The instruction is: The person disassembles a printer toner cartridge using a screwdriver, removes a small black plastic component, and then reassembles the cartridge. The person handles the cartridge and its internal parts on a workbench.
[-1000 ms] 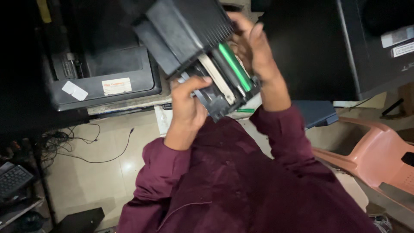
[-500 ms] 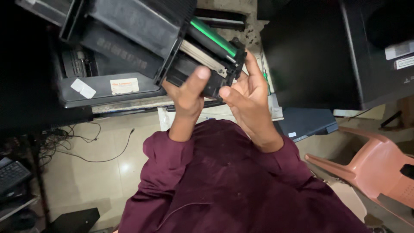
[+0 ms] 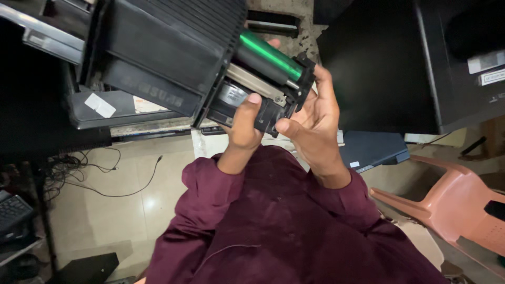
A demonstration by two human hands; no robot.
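Both of our hands were on the toner cartridge (image 3: 265,79), a black unit with a bright green drum along its upper edge, and it sat partway inside the open black printer (image 3: 158,47), roughly half of it still showing beyond the printer's mouth. Our left hand (image 3: 244,123) gripped the cartridge from below, thumb pressed flat on its dark front face; our right hand (image 3: 313,123) cupped its outer end, fingers wrapped behind and thumb on the near corner. So we judged the work to be at its midpoint: the printer stood open and the cartridge was in hand and lined up with the bay, yet it was neither fully seated nor fully free, and from this one view we could not tell which way it was travelling. The printer's cover was not yet closed. Below the cartridge lay the floor with loose black cables (image 3: 100,176); to the right of it stood another large black machine (image 3: 384,63), and further right and lower a pink plastic chair (image 3: 463,205). Left of the cartridge, under the printer, a second dark machine with white stickers (image 3: 100,105) rested on the counter (image 3: 152,129).
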